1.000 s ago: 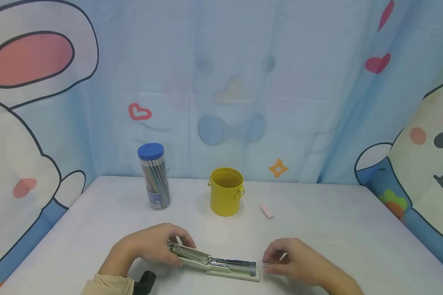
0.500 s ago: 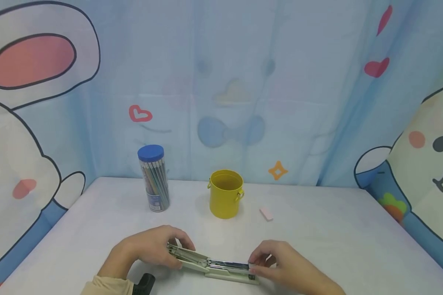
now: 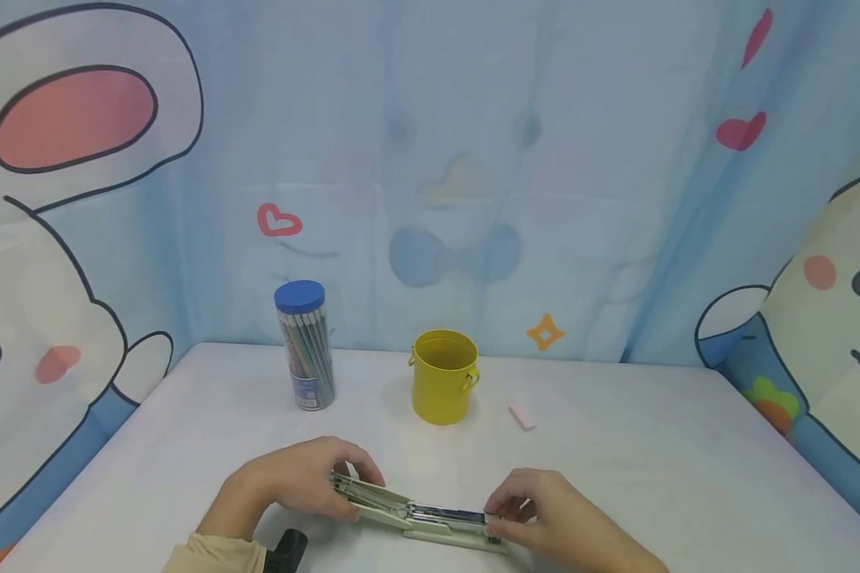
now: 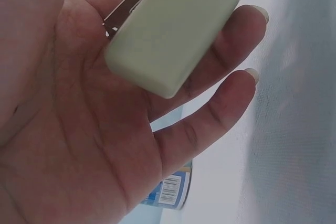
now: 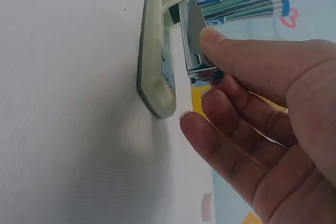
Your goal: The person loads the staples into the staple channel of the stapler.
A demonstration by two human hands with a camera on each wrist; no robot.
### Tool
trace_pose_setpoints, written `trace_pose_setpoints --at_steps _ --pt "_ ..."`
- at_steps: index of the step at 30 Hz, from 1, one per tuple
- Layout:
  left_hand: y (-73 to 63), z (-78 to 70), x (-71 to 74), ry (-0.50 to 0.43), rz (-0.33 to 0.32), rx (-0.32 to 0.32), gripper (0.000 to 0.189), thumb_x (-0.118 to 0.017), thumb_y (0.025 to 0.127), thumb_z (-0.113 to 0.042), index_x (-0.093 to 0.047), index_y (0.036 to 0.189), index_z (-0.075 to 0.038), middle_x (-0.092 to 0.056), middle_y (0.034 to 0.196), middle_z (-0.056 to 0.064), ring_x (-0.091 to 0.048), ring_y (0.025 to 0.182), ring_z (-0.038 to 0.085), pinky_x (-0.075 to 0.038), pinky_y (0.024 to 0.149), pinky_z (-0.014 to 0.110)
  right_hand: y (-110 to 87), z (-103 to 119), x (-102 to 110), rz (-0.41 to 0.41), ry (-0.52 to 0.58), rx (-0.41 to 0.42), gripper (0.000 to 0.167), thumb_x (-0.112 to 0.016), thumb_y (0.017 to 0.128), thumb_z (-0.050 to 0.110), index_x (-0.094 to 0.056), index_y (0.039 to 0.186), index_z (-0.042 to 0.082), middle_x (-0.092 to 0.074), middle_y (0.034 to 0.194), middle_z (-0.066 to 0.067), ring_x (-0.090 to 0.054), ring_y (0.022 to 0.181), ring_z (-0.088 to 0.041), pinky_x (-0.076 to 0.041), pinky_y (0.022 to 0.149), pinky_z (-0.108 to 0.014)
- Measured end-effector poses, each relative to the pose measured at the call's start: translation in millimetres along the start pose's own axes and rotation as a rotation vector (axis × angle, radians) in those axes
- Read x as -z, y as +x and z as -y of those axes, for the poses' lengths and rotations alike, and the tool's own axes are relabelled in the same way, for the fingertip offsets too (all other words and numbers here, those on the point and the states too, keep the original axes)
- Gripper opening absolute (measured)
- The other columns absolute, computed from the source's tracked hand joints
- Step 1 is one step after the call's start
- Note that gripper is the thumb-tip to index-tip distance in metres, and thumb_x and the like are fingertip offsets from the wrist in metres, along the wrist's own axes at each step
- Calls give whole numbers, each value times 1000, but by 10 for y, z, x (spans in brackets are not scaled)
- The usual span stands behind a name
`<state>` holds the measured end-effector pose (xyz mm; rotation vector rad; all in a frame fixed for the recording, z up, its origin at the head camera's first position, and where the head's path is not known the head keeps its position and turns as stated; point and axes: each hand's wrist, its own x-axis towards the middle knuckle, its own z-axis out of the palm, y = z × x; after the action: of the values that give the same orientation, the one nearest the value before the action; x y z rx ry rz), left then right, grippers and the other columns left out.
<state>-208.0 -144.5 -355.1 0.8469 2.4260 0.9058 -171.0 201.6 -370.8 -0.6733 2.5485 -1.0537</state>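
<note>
A pale green stapler [image 3: 430, 520] lies unfolded near the front of the table, its top cover swung back to the left and its metal magazine [image 5: 195, 38] exposed. My left hand [image 3: 308, 481] holds the cover end between thumb and fingers; in the left wrist view the cover's pale green end [image 4: 168, 35] crosses the palm. My right hand [image 3: 545, 513] pinches the magazine's front end between thumb and index finger, the other fingers loosely bent. From the right wrist, the magazine stands apart from the base [image 5: 156, 61]. Whether loose staples are between the right fingertips is hidden.
Behind the stapler stands a yellow bucket [image 3: 443, 390] with small side handles. A clear tub of pencils [image 3: 306, 350] with a blue lid is to its left. A pale pink eraser [image 3: 521, 416] lies right of the bucket. A printed curtain [image 3: 459, 159] hangs behind the white table [image 3: 652, 446].
My right hand has moved left from just beyond the stapler's tip onto the magazine's front end. The left hand keeps its hold on the cover. The head view has shifted slightly.
</note>
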Motion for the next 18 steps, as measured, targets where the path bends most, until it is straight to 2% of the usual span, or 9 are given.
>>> trace_pose_setpoints --at_steps 18 --pt "5 1 -9 -3 -5 24 37 -83 76 -14 -74 105 -35 -64 99 -19 -57 88 12 -47 81 35 6 -33 -37 -38 -1 16 14 -83 84 28 -75 92 19 -64 83 9 -59 75 -9 -52 67 -26"
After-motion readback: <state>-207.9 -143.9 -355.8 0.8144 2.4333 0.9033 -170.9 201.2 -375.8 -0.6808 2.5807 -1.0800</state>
